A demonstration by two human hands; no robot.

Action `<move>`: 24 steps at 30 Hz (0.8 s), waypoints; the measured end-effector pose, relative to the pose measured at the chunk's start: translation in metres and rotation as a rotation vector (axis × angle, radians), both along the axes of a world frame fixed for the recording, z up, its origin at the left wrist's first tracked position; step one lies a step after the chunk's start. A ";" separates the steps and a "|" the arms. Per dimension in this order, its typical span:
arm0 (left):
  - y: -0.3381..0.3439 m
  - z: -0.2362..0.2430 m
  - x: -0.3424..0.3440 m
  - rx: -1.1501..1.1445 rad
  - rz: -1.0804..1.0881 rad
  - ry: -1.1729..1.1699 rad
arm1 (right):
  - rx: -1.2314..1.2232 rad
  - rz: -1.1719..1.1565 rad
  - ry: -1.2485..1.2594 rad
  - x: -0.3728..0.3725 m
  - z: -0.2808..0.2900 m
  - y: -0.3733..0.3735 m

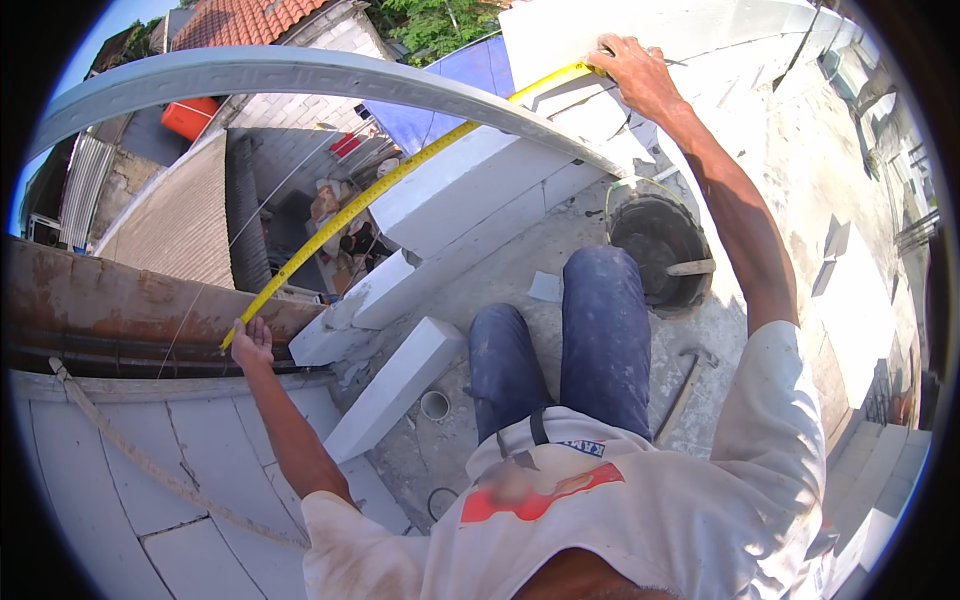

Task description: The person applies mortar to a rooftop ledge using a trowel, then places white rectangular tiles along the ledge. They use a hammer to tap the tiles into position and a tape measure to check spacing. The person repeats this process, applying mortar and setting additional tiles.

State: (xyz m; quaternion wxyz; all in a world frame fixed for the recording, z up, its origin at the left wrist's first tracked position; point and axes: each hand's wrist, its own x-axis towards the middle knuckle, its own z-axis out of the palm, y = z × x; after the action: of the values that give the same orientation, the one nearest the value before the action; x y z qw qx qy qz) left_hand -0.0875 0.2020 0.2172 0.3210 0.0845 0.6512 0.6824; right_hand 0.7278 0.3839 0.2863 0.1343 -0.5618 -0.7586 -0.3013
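Observation:
A yellow tape measure (345, 215) is drawn out in a long slanting line between my two hands. At the far right, my right hand (640, 75) closes around its case end, above the white block wall; the case is mostly hidden by my fingers. Low on the left, my left hand (252, 345) grips the free end of the blade beside the brown beam (130, 300). The blade spans the gap in front of the low white block wall (470, 185) and crosses a grey metal bar (300, 70).
Right of my knees stands a black bucket (655, 215) with a tool handle (690, 267) in it. A hammer (682, 395) lies on the concrete floor. On the left are a loose white block (400, 385) and a pipe end (435, 405). Beyond the wall is a drop.

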 end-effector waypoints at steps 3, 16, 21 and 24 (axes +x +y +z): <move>0.000 0.001 -0.005 0.004 -0.006 0.006 | 0.032 -0.003 -0.023 0.002 -0.003 0.003; 0.001 -0.001 0.000 -0.010 0.003 -0.004 | 0.060 0.006 -0.055 0.005 -0.007 0.006; 0.008 -0.003 -0.011 0.050 0.015 -0.064 | 0.062 -0.013 -0.081 0.006 -0.001 0.003; 0.018 -0.002 -0.009 0.113 -0.008 -0.089 | 0.002 -0.037 -0.084 0.014 0.009 -0.005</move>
State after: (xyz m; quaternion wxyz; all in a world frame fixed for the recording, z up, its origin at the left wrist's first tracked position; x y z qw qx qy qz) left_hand -0.0964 0.2203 0.2157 0.3473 0.0746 0.5965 0.7197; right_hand 0.7413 0.3788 0.2948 0.0972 -0.5626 -0.7527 -0.3279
